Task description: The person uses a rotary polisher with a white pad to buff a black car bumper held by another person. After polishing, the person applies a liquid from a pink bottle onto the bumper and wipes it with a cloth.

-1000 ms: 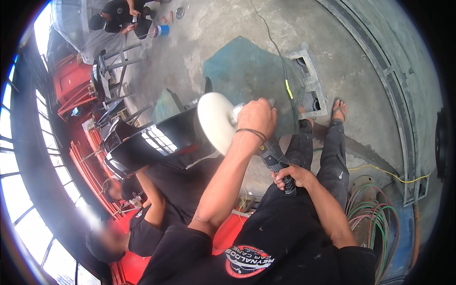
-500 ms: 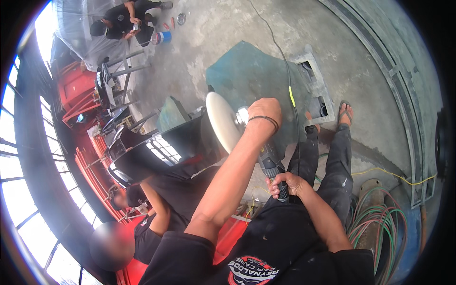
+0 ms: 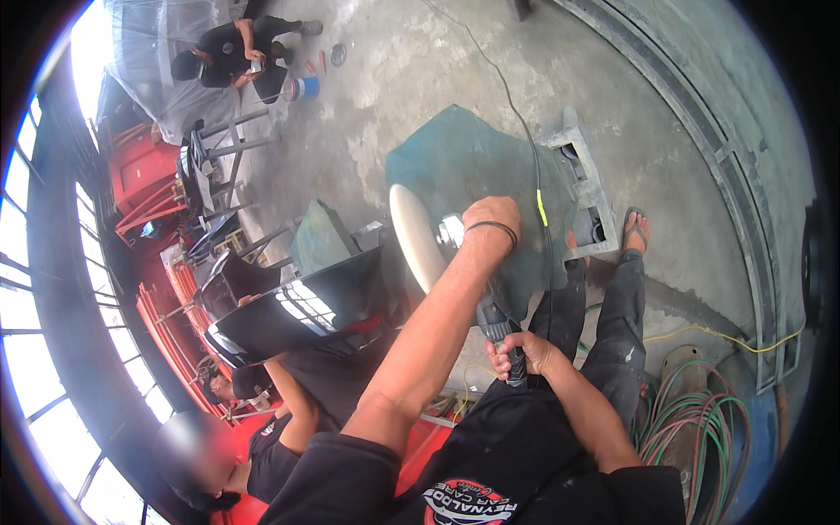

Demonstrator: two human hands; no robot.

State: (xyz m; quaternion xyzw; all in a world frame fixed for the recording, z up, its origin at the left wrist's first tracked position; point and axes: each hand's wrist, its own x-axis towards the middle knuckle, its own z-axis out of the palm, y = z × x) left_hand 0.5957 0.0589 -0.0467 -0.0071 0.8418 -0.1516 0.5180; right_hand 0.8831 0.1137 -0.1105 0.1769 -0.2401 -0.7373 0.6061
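Both my hands are around a dark grey polisher with a thick white round pad at its far end. My left hand is closed on the front of it, just behind the pad's silver hub. Closer to my waist, my right hand wraps the rear grip. The pad stands nearly on edge and faces left, toward a glossy black panel. They look apart. My left forearm hides part of the tool's body.
Close on my left is a co-worker beside the panel. Behind the pad is a teal surface; a dark cord runs past it. Coiled hoses lie at right. Another person sits far left near a bucket.
The view has shifted, so most surroundings sit slightly lower. Both hands keep their hold on the polisher, which has hardly moved. The black panel has shifted near the co-worker, whose head has turned.
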